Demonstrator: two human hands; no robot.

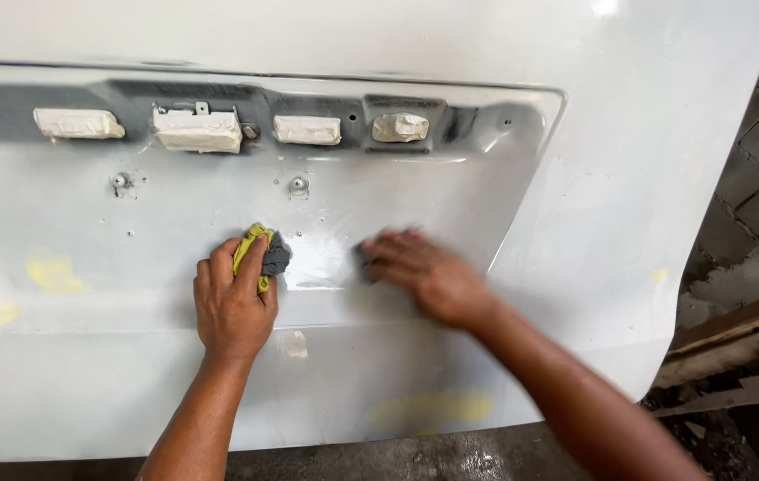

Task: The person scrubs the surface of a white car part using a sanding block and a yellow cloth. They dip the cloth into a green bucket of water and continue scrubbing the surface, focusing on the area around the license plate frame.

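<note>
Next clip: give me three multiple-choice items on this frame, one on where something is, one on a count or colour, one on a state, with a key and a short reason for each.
1. Where is the yellow-and-grey cloth?
A. Under the left hand, against the white panel
B. On the ground
C. Hanging from the brick wall

2. How many taped-over blocks sit in the dark recess along the panel's top?
A. Two
B. Four
C. Six

3. What state is the right hand in?
A. Closed round a spray can
B. Lifted clear of the panel
C. Flat on the panel, blurred

Key: 1 A, the left hand's fingers press the cloth onto the panel. 2 B, four masked blocks stand in a row. 3 C, its fingers lie spread on the surface, with something dark, unclear, under the fingertips.
</note>
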